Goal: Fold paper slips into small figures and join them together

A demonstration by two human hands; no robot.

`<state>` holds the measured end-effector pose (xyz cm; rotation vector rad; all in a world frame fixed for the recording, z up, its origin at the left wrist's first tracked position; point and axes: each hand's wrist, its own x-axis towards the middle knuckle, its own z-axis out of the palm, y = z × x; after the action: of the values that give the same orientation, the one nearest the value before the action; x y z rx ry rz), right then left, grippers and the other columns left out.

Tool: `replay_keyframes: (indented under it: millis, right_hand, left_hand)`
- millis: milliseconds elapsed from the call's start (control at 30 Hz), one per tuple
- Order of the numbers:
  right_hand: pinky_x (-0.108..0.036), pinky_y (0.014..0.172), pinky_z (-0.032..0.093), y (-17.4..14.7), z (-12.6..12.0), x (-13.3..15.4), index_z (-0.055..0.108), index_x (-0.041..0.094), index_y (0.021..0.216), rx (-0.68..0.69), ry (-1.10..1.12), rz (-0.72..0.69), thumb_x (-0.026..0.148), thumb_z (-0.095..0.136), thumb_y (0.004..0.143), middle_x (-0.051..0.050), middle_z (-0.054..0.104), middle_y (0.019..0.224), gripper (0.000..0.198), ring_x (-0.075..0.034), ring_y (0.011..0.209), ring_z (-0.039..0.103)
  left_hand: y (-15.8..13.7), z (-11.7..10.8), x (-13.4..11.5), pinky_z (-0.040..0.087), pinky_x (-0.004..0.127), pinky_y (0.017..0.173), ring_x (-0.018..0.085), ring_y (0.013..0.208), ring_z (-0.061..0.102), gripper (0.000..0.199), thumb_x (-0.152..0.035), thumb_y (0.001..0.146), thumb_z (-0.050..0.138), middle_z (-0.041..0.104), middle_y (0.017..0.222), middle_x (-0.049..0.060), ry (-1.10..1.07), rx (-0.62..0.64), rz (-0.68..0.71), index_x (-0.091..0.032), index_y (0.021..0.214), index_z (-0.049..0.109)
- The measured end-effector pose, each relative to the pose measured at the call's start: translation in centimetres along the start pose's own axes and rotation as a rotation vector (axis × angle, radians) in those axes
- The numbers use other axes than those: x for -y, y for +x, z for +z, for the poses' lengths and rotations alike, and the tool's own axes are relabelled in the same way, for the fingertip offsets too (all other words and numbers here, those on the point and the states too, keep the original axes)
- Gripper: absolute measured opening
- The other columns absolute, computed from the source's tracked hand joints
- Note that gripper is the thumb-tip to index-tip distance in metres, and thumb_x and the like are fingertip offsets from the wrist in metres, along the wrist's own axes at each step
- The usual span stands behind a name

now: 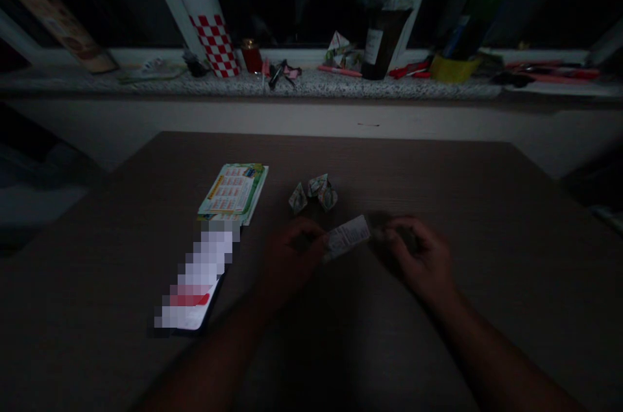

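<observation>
A small printed paper rectangle [348, 237], apparently folded, is pinched at its left end between the thumb and fingers of my left hand [296, 256]. Just off its right end is my right hand [421, 253], with thumb and fingertips brought together. Blur and darkness hide whether anything lies between those fingertips. Beyond my hands, folded paper pieces [321, 191] stand on the table, with another folded paper piece [298, 198] slightly apart on their left. A stack of printed calendar cards [231, 191] lies to the left of them.
A lit phone [195, 308], its screen partly pixelated, lies left of my left forearm on the dark wooden table [413, 172]. Behind, the stone windowsill [302, 82] holds a red-and-white checkered bottle [217, 42], a dark cup [384, 42], a small red jar [252, 56] and pens.
</observation>
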<state>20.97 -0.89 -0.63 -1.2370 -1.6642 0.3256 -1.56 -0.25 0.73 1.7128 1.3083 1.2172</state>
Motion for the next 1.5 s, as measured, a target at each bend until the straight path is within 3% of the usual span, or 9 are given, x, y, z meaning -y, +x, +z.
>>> replay_keyframes:
  millis: [167,400,567,767,933,1033,1133,1300,1500]
  right_hand:
    - [-0.028,0.061,0.055,-0.6,1.8,0.3,0.064,0.019,0.094,0.066,0.237,0.179,0.025,0.065,0.078,-0.003,0.071,0.077,0.017,-0.017,0.068,0.067]
    - [-0.026,0.054,0.053,-0.2,2.1,0.2,0.065,0.018,0.075,0.013,0.540,0.423,0.030,0.069,0.075,-0.003,0.070,0.067,0.013,-0.015,0.058,0.065]
    - [-0.026,0.057,0.052,-0.2,2.2,0.2,0.065,0.018,0.078,-0.002,0.615,0.478,0.029,0.071,0.073,-0.003,0.071,0.070,0.013,-0.015,0.062,0.065]
    - [-0.022,0.055,0.048,-0.6,2.1,0.2,0.066,0.019,0.078,-0.067,0.498,0.462,0.024,0.071,0.072,0.001,0.065,0.063,0.009,-0.011,0.057,0.060]
    - [-0.024,0.059,0.049,-0.8,1.6,0.6,0.068,0.021,0.076,-0.042,0.391,0.240,0.020,0.068,0.075,0.000,0.066,0.072,0.002,-0.013,0.064,0.061]
    - [-0.030,0.075,0.051,-0.9,1.5,1.2,0.070,0.022,0.084,0.086,0.404,0.067,0.016,0.067,0.077,-0.005,0.067,0.094,0.010,-0.018,0.086,0.063]
    - [-0.032,0.082,0.049,-1.0,1.8,1.6,0.071,0.022,0.086,0.192,0.423,0.023,0.016,0.066,0.078,-0.007,0.065,0.104,0.011,-0.020,0.096,0.062]
    - [-0.029,0.071,0.050,-1.4,2.5,1.4,0.067,0.022,0.086,0.171,0.506,0.184,0.020,0.070,0.075,-0.006,0.067,0.096,0.012,-0.017,0.083,0.064]
    - [-0.024,0.059,0.048,-1.6,2.6,1.6,0.061,0.021,0.092,0.111,0.569,0.394,0.025,0.077,0.068,-0.002,0.066,0.079,0.030,-0.013,0.066,0.060]
  left_hand:
    - [0.0,1.5,0.2,0.047,0.023,0.055,0.012,0.058,0.058,0.014,-0.028,0.069,0.070,0.063,0.063,-0.001,-0.363,0.042,-0.406,-0.015,0.069,0.065]
    - [0.3,1.9,0.6,0.047,0.022,0.056,0.012,0.059,0.060,0.018,-0.029,0.063,0.075,0.066,0.065,-0.001,-0.504,-0.019,-0.507,-0.016,0.071,0.066]
    - [0.3,1.6,0.9,0.042,0.020,0.051,0.009,0.052,0.054,0.017,-0.030,0.067,0.072,0.060,0.055,-0.003,-0.366,-0.023,-0.483,-0.014,0.069,0.066]
    - [0.2,1.3,0.9,0.043,0.019,0.052,0.010,0.056,0.056,0.015,-0.029,0.071,0.068,0.063,0.063,-0.001,-0.243,-0.014,-0.392,-0.015,0.071,0.065]
    - [-0.3,1.8,0.7,0.045,0.020,0.056,0.012,0.062,0.059,0.015,-0.030,0.074,0.066,0.066,0.069,0.000,-0.170,-0.012,-0.317,-0.015,0.075,0.066]
    - [-0.8,1.9,0.2,0.046,0.021,0.058,0.013,0.064,0.060,0.014,-0.029,0.075,0.065,0.067,0.070,0.001,-0.122,-0.006,-0.251,-0.015,0.076,0.066]
    - [-1.3,1.8,-0.2,0.046,0.021,0.060,0.013,0.065,0.061,0.012,-0.028,0.076,0.064,0.067,0.070,0.001,-0.075,0.032,-0.178,-0.016,0.076,0.067]
    - [-1.5,1.8,-0.3,0.046,0.021,0.065,0.013,0.069,0.061,0.011,-0.026,0.077,0.063,0.067,0.072,0.001,-0.097,0.141,-0.101,-0.016,0.077,0.067]
    - [-1.5,2.0,0.1,0.047,0.022,0.067,0.013,0.073,0.061,0.015,-0.028,0.077,0.064,0.067,0.076,0.002,-0.300,0.233,-0.196,-0.015,0.083,0.067]
